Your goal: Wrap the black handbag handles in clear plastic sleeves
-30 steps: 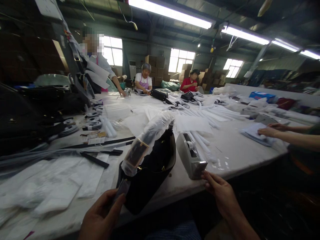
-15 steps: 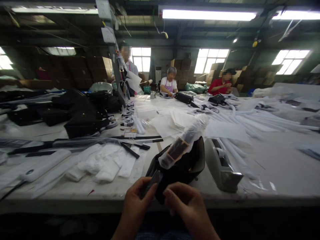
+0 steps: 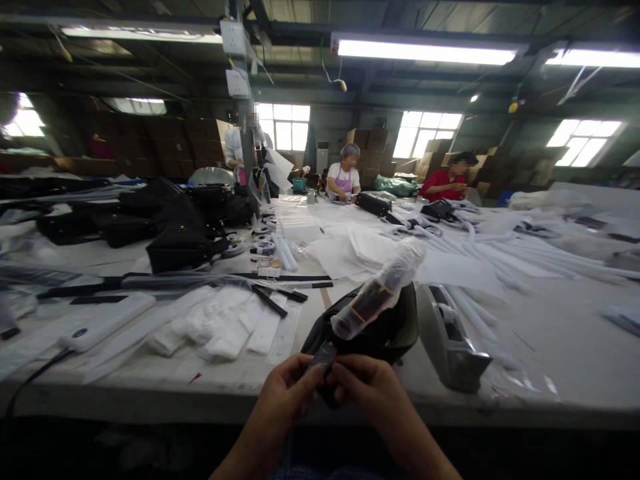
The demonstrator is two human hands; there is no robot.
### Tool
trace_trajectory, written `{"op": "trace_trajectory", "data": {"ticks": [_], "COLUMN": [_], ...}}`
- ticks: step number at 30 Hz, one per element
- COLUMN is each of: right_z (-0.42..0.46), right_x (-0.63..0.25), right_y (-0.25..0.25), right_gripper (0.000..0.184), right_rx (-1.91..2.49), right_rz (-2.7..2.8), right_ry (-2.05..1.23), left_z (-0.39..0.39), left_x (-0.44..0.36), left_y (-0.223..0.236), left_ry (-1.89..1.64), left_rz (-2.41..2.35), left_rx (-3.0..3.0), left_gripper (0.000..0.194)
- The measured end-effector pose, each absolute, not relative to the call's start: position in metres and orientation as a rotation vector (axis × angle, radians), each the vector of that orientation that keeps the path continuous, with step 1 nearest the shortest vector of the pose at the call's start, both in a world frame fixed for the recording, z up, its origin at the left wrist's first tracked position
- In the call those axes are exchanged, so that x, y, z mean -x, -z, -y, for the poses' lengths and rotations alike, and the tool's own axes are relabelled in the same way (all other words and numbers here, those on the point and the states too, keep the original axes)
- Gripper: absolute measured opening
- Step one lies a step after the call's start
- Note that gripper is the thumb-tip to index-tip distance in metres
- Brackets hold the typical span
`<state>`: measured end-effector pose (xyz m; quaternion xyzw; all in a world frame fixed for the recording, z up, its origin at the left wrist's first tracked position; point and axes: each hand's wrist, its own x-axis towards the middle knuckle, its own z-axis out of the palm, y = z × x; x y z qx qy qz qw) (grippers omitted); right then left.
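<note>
A black handbag (image 3: 406,323) stands at the table's front edge, straight ahead of me. Its upper part carries a strap or handle (image 3: 370,300) wrapped in clear plastic, with a gold-toned buckle showing through. My left hand (image 3: 287,387) pinches a dark, plastic-covered strap end (image 3: 323,357) between thumb and fingers, at the bag's near side. Close against it, my right hand (image 3: 367,380) has its fingers bent together at the same strap end. What the right fingertips hold, if anything, is hidden.
A grey tape dispenser (image 3: 453,347) stands right of the bag. To the left lie crumpled white wrapping (image 3: 215,323) and a white tool with a cord (image 3: 110,323). Black bags (image 3: 183,247) are piled farther left. Paper sheets (image 3: 360,250) lie behind. Several people work across the table.
My right hand has moved up and left to meet the left hand at the strap end. The camera view has shifted slightly, so the scene sits lower and farther right.
</note>
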<state>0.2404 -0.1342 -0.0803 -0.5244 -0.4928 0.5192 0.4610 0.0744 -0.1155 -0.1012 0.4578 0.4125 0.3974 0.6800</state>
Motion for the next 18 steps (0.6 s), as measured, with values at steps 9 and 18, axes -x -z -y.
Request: {"op": "trace_trajectory", "data": {"ticks": [9,18], "right_z": [0.142,0.140], "right_x": [-0.231,-0.208], "right_y": [0.099,0.097], "right_gripper": [0.036,0.026], "right_rx": [1.350,1.415], "right_rz": [1.156,1.203], "right_ry": [-1.150,-0.838], "left_z": [0.118,0.124], "left_x": [-0.073,-0.077], "left_y": [0.096,0.095], "left_ry": [-0.799,-0.800], "left_rz": [-0.836,-0.891], "left_rx": [-0.877,-0.905], "left_gripper": [0.034,0.041]}}
